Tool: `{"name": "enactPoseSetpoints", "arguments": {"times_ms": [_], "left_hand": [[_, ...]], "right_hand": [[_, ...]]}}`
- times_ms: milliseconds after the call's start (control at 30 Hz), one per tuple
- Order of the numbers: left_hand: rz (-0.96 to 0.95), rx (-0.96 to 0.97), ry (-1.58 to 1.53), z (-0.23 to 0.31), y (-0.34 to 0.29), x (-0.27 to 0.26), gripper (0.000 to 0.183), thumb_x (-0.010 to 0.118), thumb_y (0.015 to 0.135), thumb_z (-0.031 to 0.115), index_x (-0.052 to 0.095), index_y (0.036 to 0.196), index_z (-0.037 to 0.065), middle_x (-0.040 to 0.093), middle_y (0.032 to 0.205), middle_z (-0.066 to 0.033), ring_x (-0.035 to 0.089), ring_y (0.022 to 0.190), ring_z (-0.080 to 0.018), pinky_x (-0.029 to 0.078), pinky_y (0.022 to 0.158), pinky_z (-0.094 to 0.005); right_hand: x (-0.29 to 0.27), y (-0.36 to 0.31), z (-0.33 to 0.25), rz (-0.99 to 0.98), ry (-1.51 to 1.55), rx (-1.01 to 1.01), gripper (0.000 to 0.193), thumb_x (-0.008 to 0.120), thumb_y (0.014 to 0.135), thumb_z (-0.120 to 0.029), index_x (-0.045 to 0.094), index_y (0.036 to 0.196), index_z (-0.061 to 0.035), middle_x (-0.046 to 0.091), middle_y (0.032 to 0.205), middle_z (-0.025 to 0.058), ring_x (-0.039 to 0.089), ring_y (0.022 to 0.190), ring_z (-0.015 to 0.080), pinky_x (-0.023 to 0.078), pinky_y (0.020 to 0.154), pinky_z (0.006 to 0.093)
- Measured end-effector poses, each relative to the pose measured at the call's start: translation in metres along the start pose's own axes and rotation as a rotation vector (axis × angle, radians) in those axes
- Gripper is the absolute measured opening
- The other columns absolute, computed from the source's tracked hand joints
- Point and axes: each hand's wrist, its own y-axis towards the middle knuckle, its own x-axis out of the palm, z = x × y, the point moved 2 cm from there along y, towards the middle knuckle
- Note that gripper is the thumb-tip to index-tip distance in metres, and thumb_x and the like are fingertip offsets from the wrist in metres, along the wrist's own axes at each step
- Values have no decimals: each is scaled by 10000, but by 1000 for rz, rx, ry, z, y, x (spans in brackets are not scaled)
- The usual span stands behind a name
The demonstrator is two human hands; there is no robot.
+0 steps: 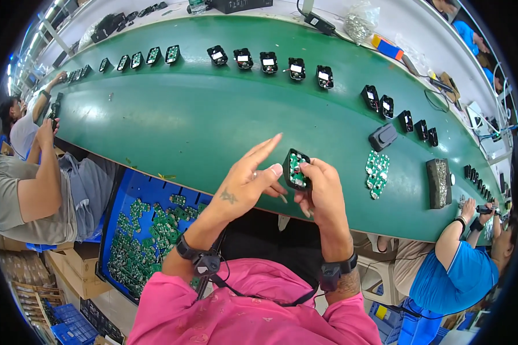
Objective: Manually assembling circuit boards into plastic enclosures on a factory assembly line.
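Note:
My right hand point(324, 183) grips a small black plastic housing point(290, 179) over the table's near edge, its thumb pressed on the green circuit board point(297, 163) that sits inside. To the left of it, my left hand point(240, 183) is open, fingers stretched out and thumb tip close to the housing's rim; whether they touch I cannot tell. Right of my hands lies a cluster of loose green circuit boards point(377, 173). Just beyond that cluster stands a dark grey block-shaped part point(383, 137).
Rows of black housings point(269, 62) line the far side of the green table point(213, 115). A dark speckled block point(439, 184) stands at right. A blue bin point(133, 190) of circuit boards is below left. Co-workers sit on the left point(46, 201) and right point(457, 276).

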Motion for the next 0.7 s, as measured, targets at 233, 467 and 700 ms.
{"name": "enactPoseSetpoints", "arguments": {"times_ms": [233,467,700], "left_hand": [[-85,-82,-17,1,32,-28,557,570,1028,294,452,1463,-34,625,1245,-160,682,822,-146,567,713,-276],[-42,67,520,27,52,-60,834,877,691,240,517,1395,-23,647,1235,-205,668,973,-236,555,800,-328],[595,494,1109,35,146,-204,741,845,638,230,585,1276,-41,640,1118,-235,618,1043,-410,498,932,-423]], "right_hand": [[22,34,-8,-163,119,137,221,546,997,-238,578,899,-43,571,553,44,465,347,104,312,308,228],[42,53,-14,-146,-344,-232,308,607,1003,-253,578,1113,33,596,623,31,517,496,65,378,433,250],[37,48,29,149,-834,-768,199,690,904,-100,653,1066,9,590,637,86,541,507,182,445,507,337]]}}
